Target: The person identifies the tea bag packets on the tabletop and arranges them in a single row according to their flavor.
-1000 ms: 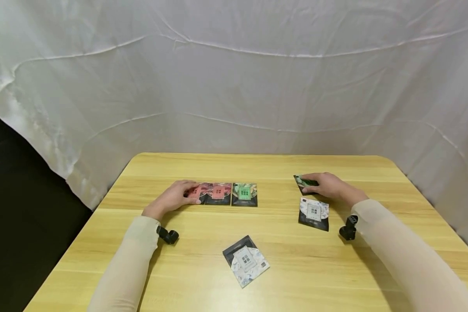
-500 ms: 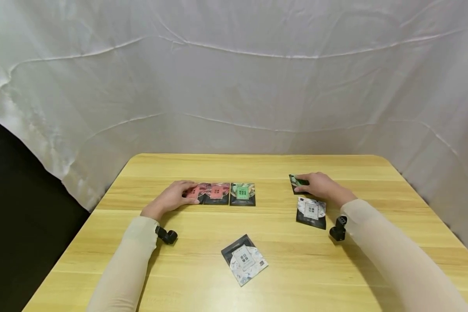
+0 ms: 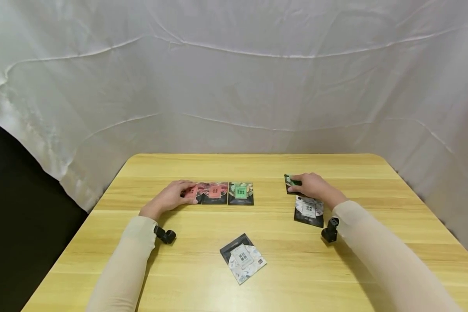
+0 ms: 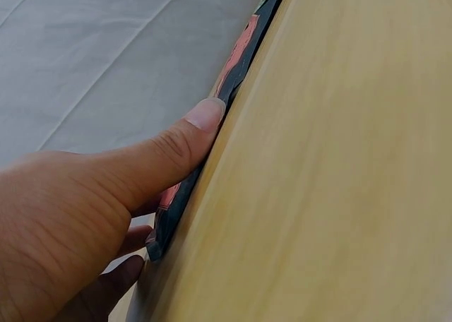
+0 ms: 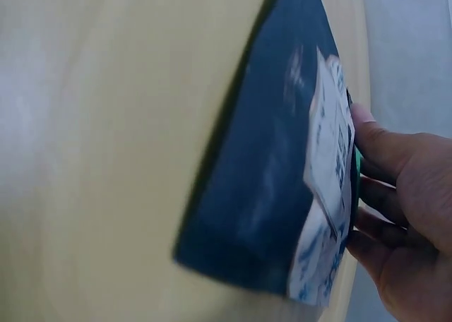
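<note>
My left hand (image 3: pixel 169 199) holds the leftmost red-and-black sachet (image 3: pixel 192 193) flat on the table, thumb at its near edge and fingers at its far side. The left wrist view shows the thumb (image 4: pixel 205 117) over the edge of the sachet. A second red sachet (image 3: pixel 215 191) and a green-and-black sachet (image 3: pixel 240 193) lie beside it in a row. At the right, my right hand (image 3: pixel 317 187) grips another green sachet (image 3: pixel 290 184) between thumb and fingers, partly hiding it. Just nearer lies a white-and-black sachet (image 3: pixel 309 210), large in the right wrist view.
Another white-and-black sachet (image 3: pixel 242 258) lies askew at the front middle of the wooden table (image 3: pixel 179 264). Behind the table hangs a pale cloth (image 3: pixel 234 86). Each wrist wears a small black camera.
My right hand has moved left with the green sachet, bringing it closer to the row. The left hand stays on the red sachet. The whole head view has shifted slightly.
</note>
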`<state>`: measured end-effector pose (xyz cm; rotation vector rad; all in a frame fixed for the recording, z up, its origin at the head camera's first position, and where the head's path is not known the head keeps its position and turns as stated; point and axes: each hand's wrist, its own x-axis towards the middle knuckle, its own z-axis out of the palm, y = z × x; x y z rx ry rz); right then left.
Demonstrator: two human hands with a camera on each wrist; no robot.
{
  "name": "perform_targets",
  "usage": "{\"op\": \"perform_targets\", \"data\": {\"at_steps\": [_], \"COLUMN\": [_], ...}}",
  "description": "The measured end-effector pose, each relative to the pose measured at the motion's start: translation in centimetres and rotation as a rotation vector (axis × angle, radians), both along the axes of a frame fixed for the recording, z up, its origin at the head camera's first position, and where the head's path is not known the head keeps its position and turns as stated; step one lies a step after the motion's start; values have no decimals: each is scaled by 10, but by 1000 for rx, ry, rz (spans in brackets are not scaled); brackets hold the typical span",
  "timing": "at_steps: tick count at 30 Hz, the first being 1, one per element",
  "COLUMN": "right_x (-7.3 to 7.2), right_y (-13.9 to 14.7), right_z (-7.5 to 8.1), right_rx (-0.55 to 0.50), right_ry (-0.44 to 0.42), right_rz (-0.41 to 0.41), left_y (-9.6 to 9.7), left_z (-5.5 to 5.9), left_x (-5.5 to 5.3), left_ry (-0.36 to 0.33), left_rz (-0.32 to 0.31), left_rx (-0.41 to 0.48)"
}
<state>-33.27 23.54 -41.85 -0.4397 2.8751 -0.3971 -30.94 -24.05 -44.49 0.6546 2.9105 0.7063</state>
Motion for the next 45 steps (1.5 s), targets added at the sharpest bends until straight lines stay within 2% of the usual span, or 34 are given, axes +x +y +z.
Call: {"op": "perform_targets", "data": {"at_steps": [13, 33, 41, 45], "right_x": [4, 14, 18, 20], "right_y": [-19, -48, -59, -64], "right_z": [1, -3, -5, -3], "right_rx": [-25, 34, 52, 45], "right_ry": [-69, 9, 74, 80], "right_rz": [-44, -10, 43, 42], "left_y": [0, -1, 0, 1], "left_z": [-1, 0, 1, 2], "left_x": [-2, 2, 2, 2], "left_ry": [-3, -12, -10, -7], "left_rz": [7, 17, 17, 12], "left_rx": [5, 2, 2, 11]}}
